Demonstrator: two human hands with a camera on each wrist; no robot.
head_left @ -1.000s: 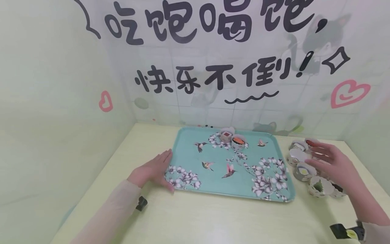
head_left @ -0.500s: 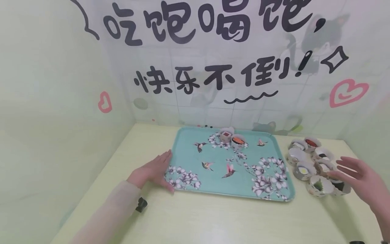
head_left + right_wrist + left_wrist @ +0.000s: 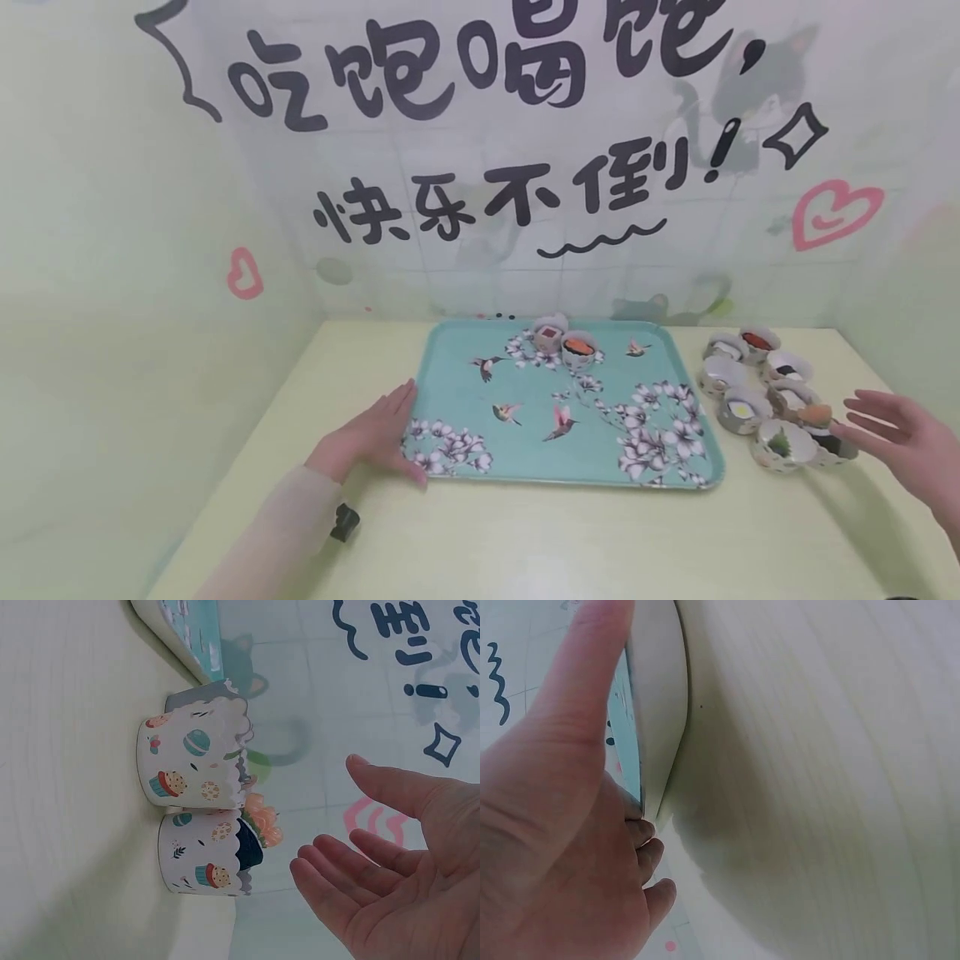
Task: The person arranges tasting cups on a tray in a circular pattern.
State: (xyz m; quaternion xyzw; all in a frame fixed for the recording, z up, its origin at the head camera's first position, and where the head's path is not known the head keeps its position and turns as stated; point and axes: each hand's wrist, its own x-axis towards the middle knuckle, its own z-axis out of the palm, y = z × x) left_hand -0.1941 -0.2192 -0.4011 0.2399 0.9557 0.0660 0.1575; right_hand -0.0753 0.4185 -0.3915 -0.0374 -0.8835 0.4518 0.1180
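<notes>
My left hand (image 3: pixel 375 437) lies against the left side of the teal tray (image 3: pixel 517 458), which has printed flowers and birds. Its thumb rests by the tray's front left corner, also seen in the left wrist view. At the right, my right hand (image 3: pixel 903 442) hovers with fingers extended, holding nothing, beside a cluster of patterned paper cups. Nearest to it are a cup with a green leaf-shaped piece (image 3: pixel 782 446) and a cup with a dark piece (image 3: pixel 840 454). An orange piece (image 3: pixel 813 414) shows just above the dark one, apart from my fingers; its support is hidden.
Two paper cups stand at the tray's back: one with a dark red square piece (image 3: pixel 550 333), one with an orange-topped piece (image 3: pixel 579 350). Several more cups, including one with a red topping (image 3: pixel 759 340), sit right of the tray. A printed wall sheet (image 3: pixel 480 283) closes off the back.
My right hand has drawn back rightward from over the cups. The orange piece now shows among them. My left hand keeps its place on the tray; the head view has shifted slightly.
</notes>
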